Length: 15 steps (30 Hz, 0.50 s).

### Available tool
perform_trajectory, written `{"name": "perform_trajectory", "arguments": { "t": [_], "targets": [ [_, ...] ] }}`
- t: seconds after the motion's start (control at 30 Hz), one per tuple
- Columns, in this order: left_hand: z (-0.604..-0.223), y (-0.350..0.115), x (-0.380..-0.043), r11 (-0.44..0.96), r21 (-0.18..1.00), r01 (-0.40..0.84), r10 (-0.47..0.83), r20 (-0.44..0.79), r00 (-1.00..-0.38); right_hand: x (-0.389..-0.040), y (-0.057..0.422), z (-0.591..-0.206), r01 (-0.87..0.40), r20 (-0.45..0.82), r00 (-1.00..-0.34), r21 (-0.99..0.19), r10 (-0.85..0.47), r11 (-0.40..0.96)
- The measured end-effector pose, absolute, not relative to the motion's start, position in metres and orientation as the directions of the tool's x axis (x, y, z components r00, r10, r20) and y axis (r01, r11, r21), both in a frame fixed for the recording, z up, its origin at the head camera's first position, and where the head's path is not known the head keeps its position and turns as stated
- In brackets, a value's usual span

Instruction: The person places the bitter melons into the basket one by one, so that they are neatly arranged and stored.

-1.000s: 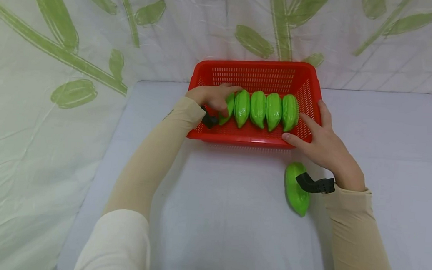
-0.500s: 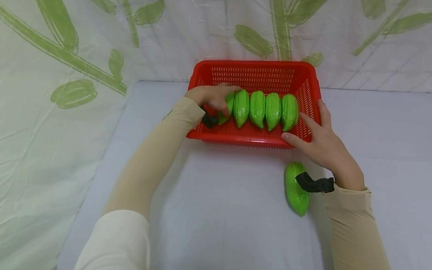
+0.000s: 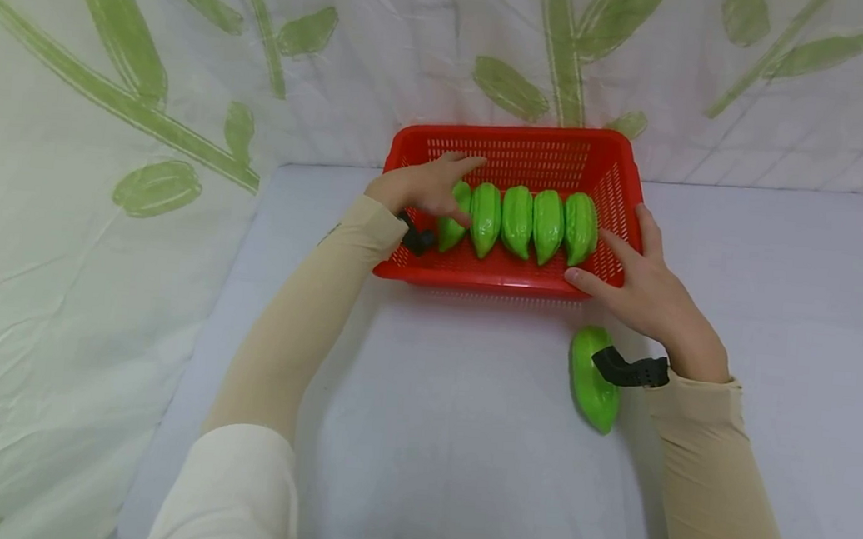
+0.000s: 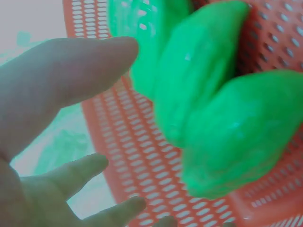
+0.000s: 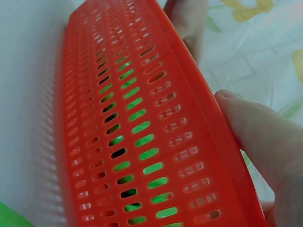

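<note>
A red perforated basket (image 3: 502, 281) holds several glossy green ribbed fruits (image 3: 516, 223), side by side with pointed ends toward me. Over the basket's left end is my left hand (image 3: 429, 189), fingers spread beside the leftmost green fruit (image 3: 451, 235) and partly covering it. The left wrist view shows its thumb (image 4: 94, 66) and fingers extended, not wrapped round any fruit (image 4: 241, 137). My right hand (image 3: 651, 291) holds the basket's near right corner, its thumb at the front rim and its fingers on both sides of the right wall. That thumb (image 5: 255, 127) shows at the rim in the right wrist view.
One more green fruit (image 3: 595, 402) lies on the white table (image 3: 435, 437) in front of the basket, partly behind the black camera strap (image 3: 627, 368) on my right wrist. A white curtain (image 3: 385, 74) with a leaf print hangs behind the basket.
My left hand has lifted a little from the leftmost fruit and its fingers have spread, so more of that fruit shows. The right hand and basket stay in place.
</note>
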<state>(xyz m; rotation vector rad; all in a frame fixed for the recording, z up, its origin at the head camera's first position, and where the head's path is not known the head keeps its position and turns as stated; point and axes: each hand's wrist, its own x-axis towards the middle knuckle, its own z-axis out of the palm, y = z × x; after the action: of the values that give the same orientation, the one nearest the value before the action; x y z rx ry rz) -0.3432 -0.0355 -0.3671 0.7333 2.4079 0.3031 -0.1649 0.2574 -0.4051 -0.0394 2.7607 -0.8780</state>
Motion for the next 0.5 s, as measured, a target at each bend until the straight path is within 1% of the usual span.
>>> {"name": "perform_trajectory", "arguments": {
  "t": [0.23, 0.5],
  "targets": [
    [-0.346, -0.027, -0.32, 0.767, 0.381, 0.516, 0.64, -0.392, -0.661, -0.164, 0.258, -0.405, 0.045, -0.225, -0.969, -0.572, -0.104, 0.819],
    [-0.329, -0.012, -0.285, 0.743, 0.376, 0.554, 0.668, -0.364, -0.649, -0.164, 0.258, -0.405, 0.035, -0.217, -0.97, -0.577, -0.112, 0.816]
  ]
}}
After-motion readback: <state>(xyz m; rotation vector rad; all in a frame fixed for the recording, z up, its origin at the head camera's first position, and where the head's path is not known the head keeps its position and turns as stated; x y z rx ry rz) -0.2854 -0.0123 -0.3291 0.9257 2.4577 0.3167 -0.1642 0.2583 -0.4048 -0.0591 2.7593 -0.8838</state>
